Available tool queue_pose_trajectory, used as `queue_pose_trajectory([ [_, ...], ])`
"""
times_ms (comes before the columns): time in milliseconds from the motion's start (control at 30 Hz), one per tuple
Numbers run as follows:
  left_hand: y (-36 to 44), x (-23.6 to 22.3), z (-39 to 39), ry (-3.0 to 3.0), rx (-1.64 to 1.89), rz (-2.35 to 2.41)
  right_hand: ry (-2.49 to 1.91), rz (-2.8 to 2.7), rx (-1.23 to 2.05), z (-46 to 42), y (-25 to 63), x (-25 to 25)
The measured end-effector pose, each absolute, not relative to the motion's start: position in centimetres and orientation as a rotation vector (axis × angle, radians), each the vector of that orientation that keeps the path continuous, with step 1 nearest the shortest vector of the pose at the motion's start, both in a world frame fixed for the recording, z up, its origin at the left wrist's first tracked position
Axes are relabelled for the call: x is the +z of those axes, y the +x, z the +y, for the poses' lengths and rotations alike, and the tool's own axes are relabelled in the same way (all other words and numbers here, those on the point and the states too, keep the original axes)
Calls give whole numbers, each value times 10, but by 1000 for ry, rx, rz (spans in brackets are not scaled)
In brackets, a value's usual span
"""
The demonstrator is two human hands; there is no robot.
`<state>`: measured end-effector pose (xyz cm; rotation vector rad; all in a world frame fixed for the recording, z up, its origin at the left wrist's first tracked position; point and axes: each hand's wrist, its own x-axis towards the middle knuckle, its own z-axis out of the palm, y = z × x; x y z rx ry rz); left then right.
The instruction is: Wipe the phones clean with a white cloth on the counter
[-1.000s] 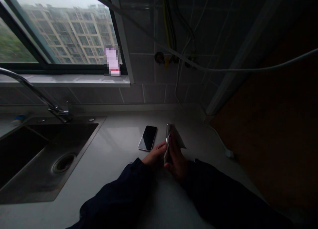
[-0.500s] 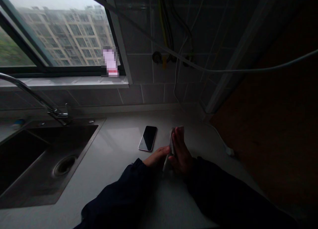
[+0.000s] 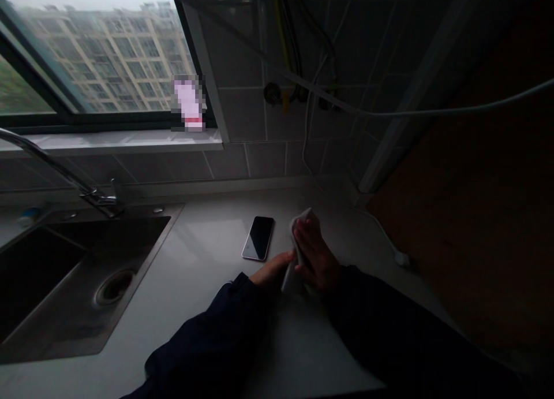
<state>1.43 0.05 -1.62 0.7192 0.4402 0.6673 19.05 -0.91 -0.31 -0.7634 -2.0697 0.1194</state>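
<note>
Worktop: white, running beneath everything we list.
Window: at upper left, dark-framed, a building beyond the glass.
Sink: steel, set into the worktop at left, round drain at its right.
Sleeves: two, dark, reaching in from the bottom edge.
Tap: chrome, curved, behind the sink.
Right grip: closed on the cloth, fingers bent over its upper part.
Left grip: closed on the cloth's left edge by the thumb; we cannot see its other fingers.
Cloth: pale, creased, between both grips, right of the phone; we cannot tell whether it wraps anything.
Phone: flat on the worktop, dark screen up, near the left grip.
Plug: white, at the worktop's right edge.
</note>
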Motion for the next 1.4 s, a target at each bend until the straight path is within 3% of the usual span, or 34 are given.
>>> queue_pose_trajectory([
  [133,12,-19,-1,766,572,442,-804,-2035,87,0,202,1],
  [467,18,-11,5,537,766,347,-563,-2205,184,-11,191,-5],
  [867,12,-22,-2,661,473,395,-821,-2069,65,-2,197,-4],
  [1167,16,-15,1,579,744,409,-757,-2216,267,-6,193,-10],
  [1400,16,-12,-1,701,711,433,-814,-2154,299,-12,189,-5],
])
